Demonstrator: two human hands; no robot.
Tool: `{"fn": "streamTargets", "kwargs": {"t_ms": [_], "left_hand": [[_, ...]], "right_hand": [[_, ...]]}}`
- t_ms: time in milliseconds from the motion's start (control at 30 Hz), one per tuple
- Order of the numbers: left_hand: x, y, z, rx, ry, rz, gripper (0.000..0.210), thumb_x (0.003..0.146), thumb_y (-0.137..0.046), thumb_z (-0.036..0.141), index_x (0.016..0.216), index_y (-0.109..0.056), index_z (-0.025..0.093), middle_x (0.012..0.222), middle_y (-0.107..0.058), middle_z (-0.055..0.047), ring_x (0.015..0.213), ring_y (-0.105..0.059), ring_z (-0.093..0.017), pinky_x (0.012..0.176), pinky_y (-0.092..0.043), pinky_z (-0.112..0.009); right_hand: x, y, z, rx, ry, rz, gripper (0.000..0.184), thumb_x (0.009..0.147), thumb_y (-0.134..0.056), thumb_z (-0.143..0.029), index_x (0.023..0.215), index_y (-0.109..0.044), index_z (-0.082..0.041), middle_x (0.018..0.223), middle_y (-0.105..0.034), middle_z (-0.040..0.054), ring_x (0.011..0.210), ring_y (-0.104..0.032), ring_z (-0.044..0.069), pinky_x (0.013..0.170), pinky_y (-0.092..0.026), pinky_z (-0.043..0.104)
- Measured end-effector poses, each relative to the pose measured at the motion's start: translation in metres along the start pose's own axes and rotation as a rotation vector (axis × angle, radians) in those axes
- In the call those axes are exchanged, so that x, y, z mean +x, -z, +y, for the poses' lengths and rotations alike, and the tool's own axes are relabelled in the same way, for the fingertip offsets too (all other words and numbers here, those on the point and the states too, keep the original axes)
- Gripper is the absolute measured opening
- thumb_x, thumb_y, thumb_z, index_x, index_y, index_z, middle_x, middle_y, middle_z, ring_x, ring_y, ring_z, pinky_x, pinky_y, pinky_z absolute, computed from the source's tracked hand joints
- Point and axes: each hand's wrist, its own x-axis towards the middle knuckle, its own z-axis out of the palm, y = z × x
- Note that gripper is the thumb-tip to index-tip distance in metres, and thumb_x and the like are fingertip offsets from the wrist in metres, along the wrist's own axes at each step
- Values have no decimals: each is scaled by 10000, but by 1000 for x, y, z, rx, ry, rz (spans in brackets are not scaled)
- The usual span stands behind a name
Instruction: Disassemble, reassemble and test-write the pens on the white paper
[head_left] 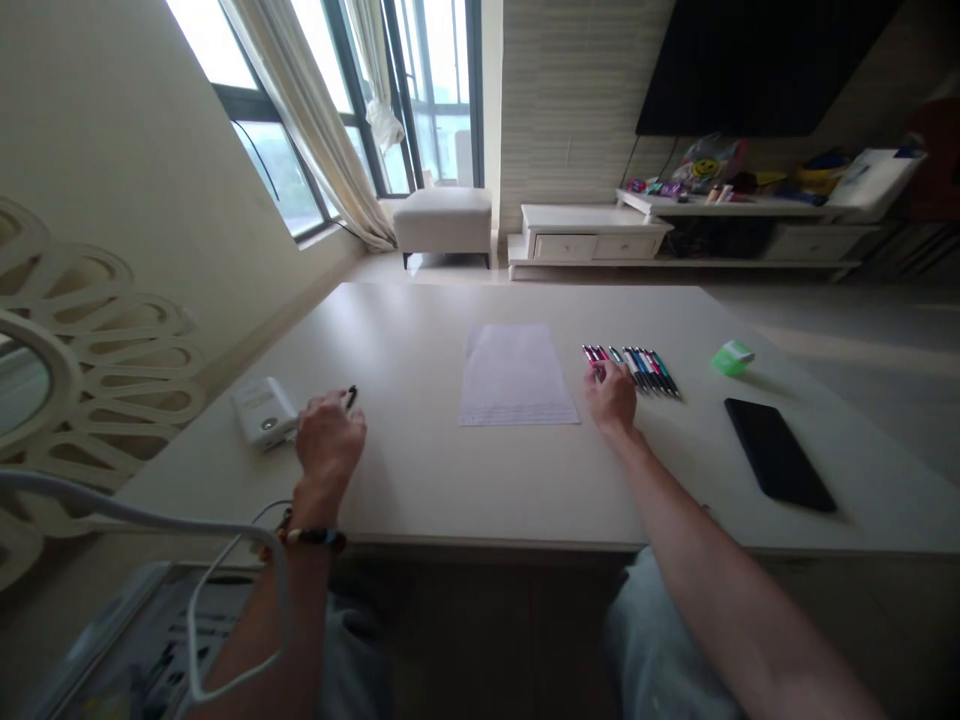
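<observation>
On the left of the table, my left hand (330,432) is closed around a black pen (351,398), its dark end sticking up past the fingers. Just beside that hand lies a white box-like device (264,412) with a round button. My right hand (612,394) reaches the left end of a row of colourful pens (649,370), its fingers pinched at a pink pen (590,353). Part of the row is hidden behind this hand. Between my hands lies a white sheet of paper (517,375).
Toward the right of the table (480,500) are a black phone-like slab (778,455) and a small green-and-white box (732,358). A white cable (281,590) loops beside my left forearm. Beyond the table stand a stool (443,215) and a low cabinet (592,240).
</observation>
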Motion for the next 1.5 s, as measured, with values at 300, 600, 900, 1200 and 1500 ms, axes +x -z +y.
{"fn": "streamTargets", "kwargs": {"t_ms": [300, 600, 900, 1200, 1500], "left_hand": [[0, -4, -25, -294, 165, -131, 75, 722, -600, 193, 686, -621, 130, 620, -575, -35, 846, -599, -245, 710, -446, -305], [-79, -36, 63, -1464, 305, -658, 279, 654, -741, 303, 810, -633, 98, 769, -684, -74, 691, -633, -147, 745, -519, -303], [-90, -22, 79, -1443, 131, -756, 411, 690, -724, 334, 1052, -603, 182, 909, -675, -42, 838, -646, -175, 784, -530, -333], [-86, -18, 96, -612, -619, -469, 191, 856, -526, 350, 883, -666, 223, 835, -671, -23, 675, -587, -135, 650, -465, -247], [-114, -57, 89, -398, -952, -194, 322, 908, -409, 113, 1210, -488, 192, 974, -629, -76, 868, -569, -176, 796, -460, -328]], "right_hand": [[-39, 31, -71, 237, 196, -128, 201, 858, -441, -240, 894, -625, -166, 900, -593, 105, 834, -556, 214, 755, -426, 313], [-110, 45, -118, 814, -64, -983, 572, 876, -311, -612, 715, -613, -154, 573, -585, 27, 476, -493, 111, 490, -364, 234], [-93, 72, -85, 1044, -321, -1199, 470, 758, -551, -592, 552, -456, -180, 452, -436, -48, 392, -343, 67, 400, -211, 221], [-88, 78, -60, 1094, -528, -1024, 470, 766, -548, -591, 577, -510, -162, 437, -426, -49, 374, -334, 59, 389, -172, 216], [-109, 65, -67, 1070, -852, -927, 538, 679, -587, -664, 491, -486, -170, 319, -363, -60, 280, -245, 43, 338, -118, 217]]}}
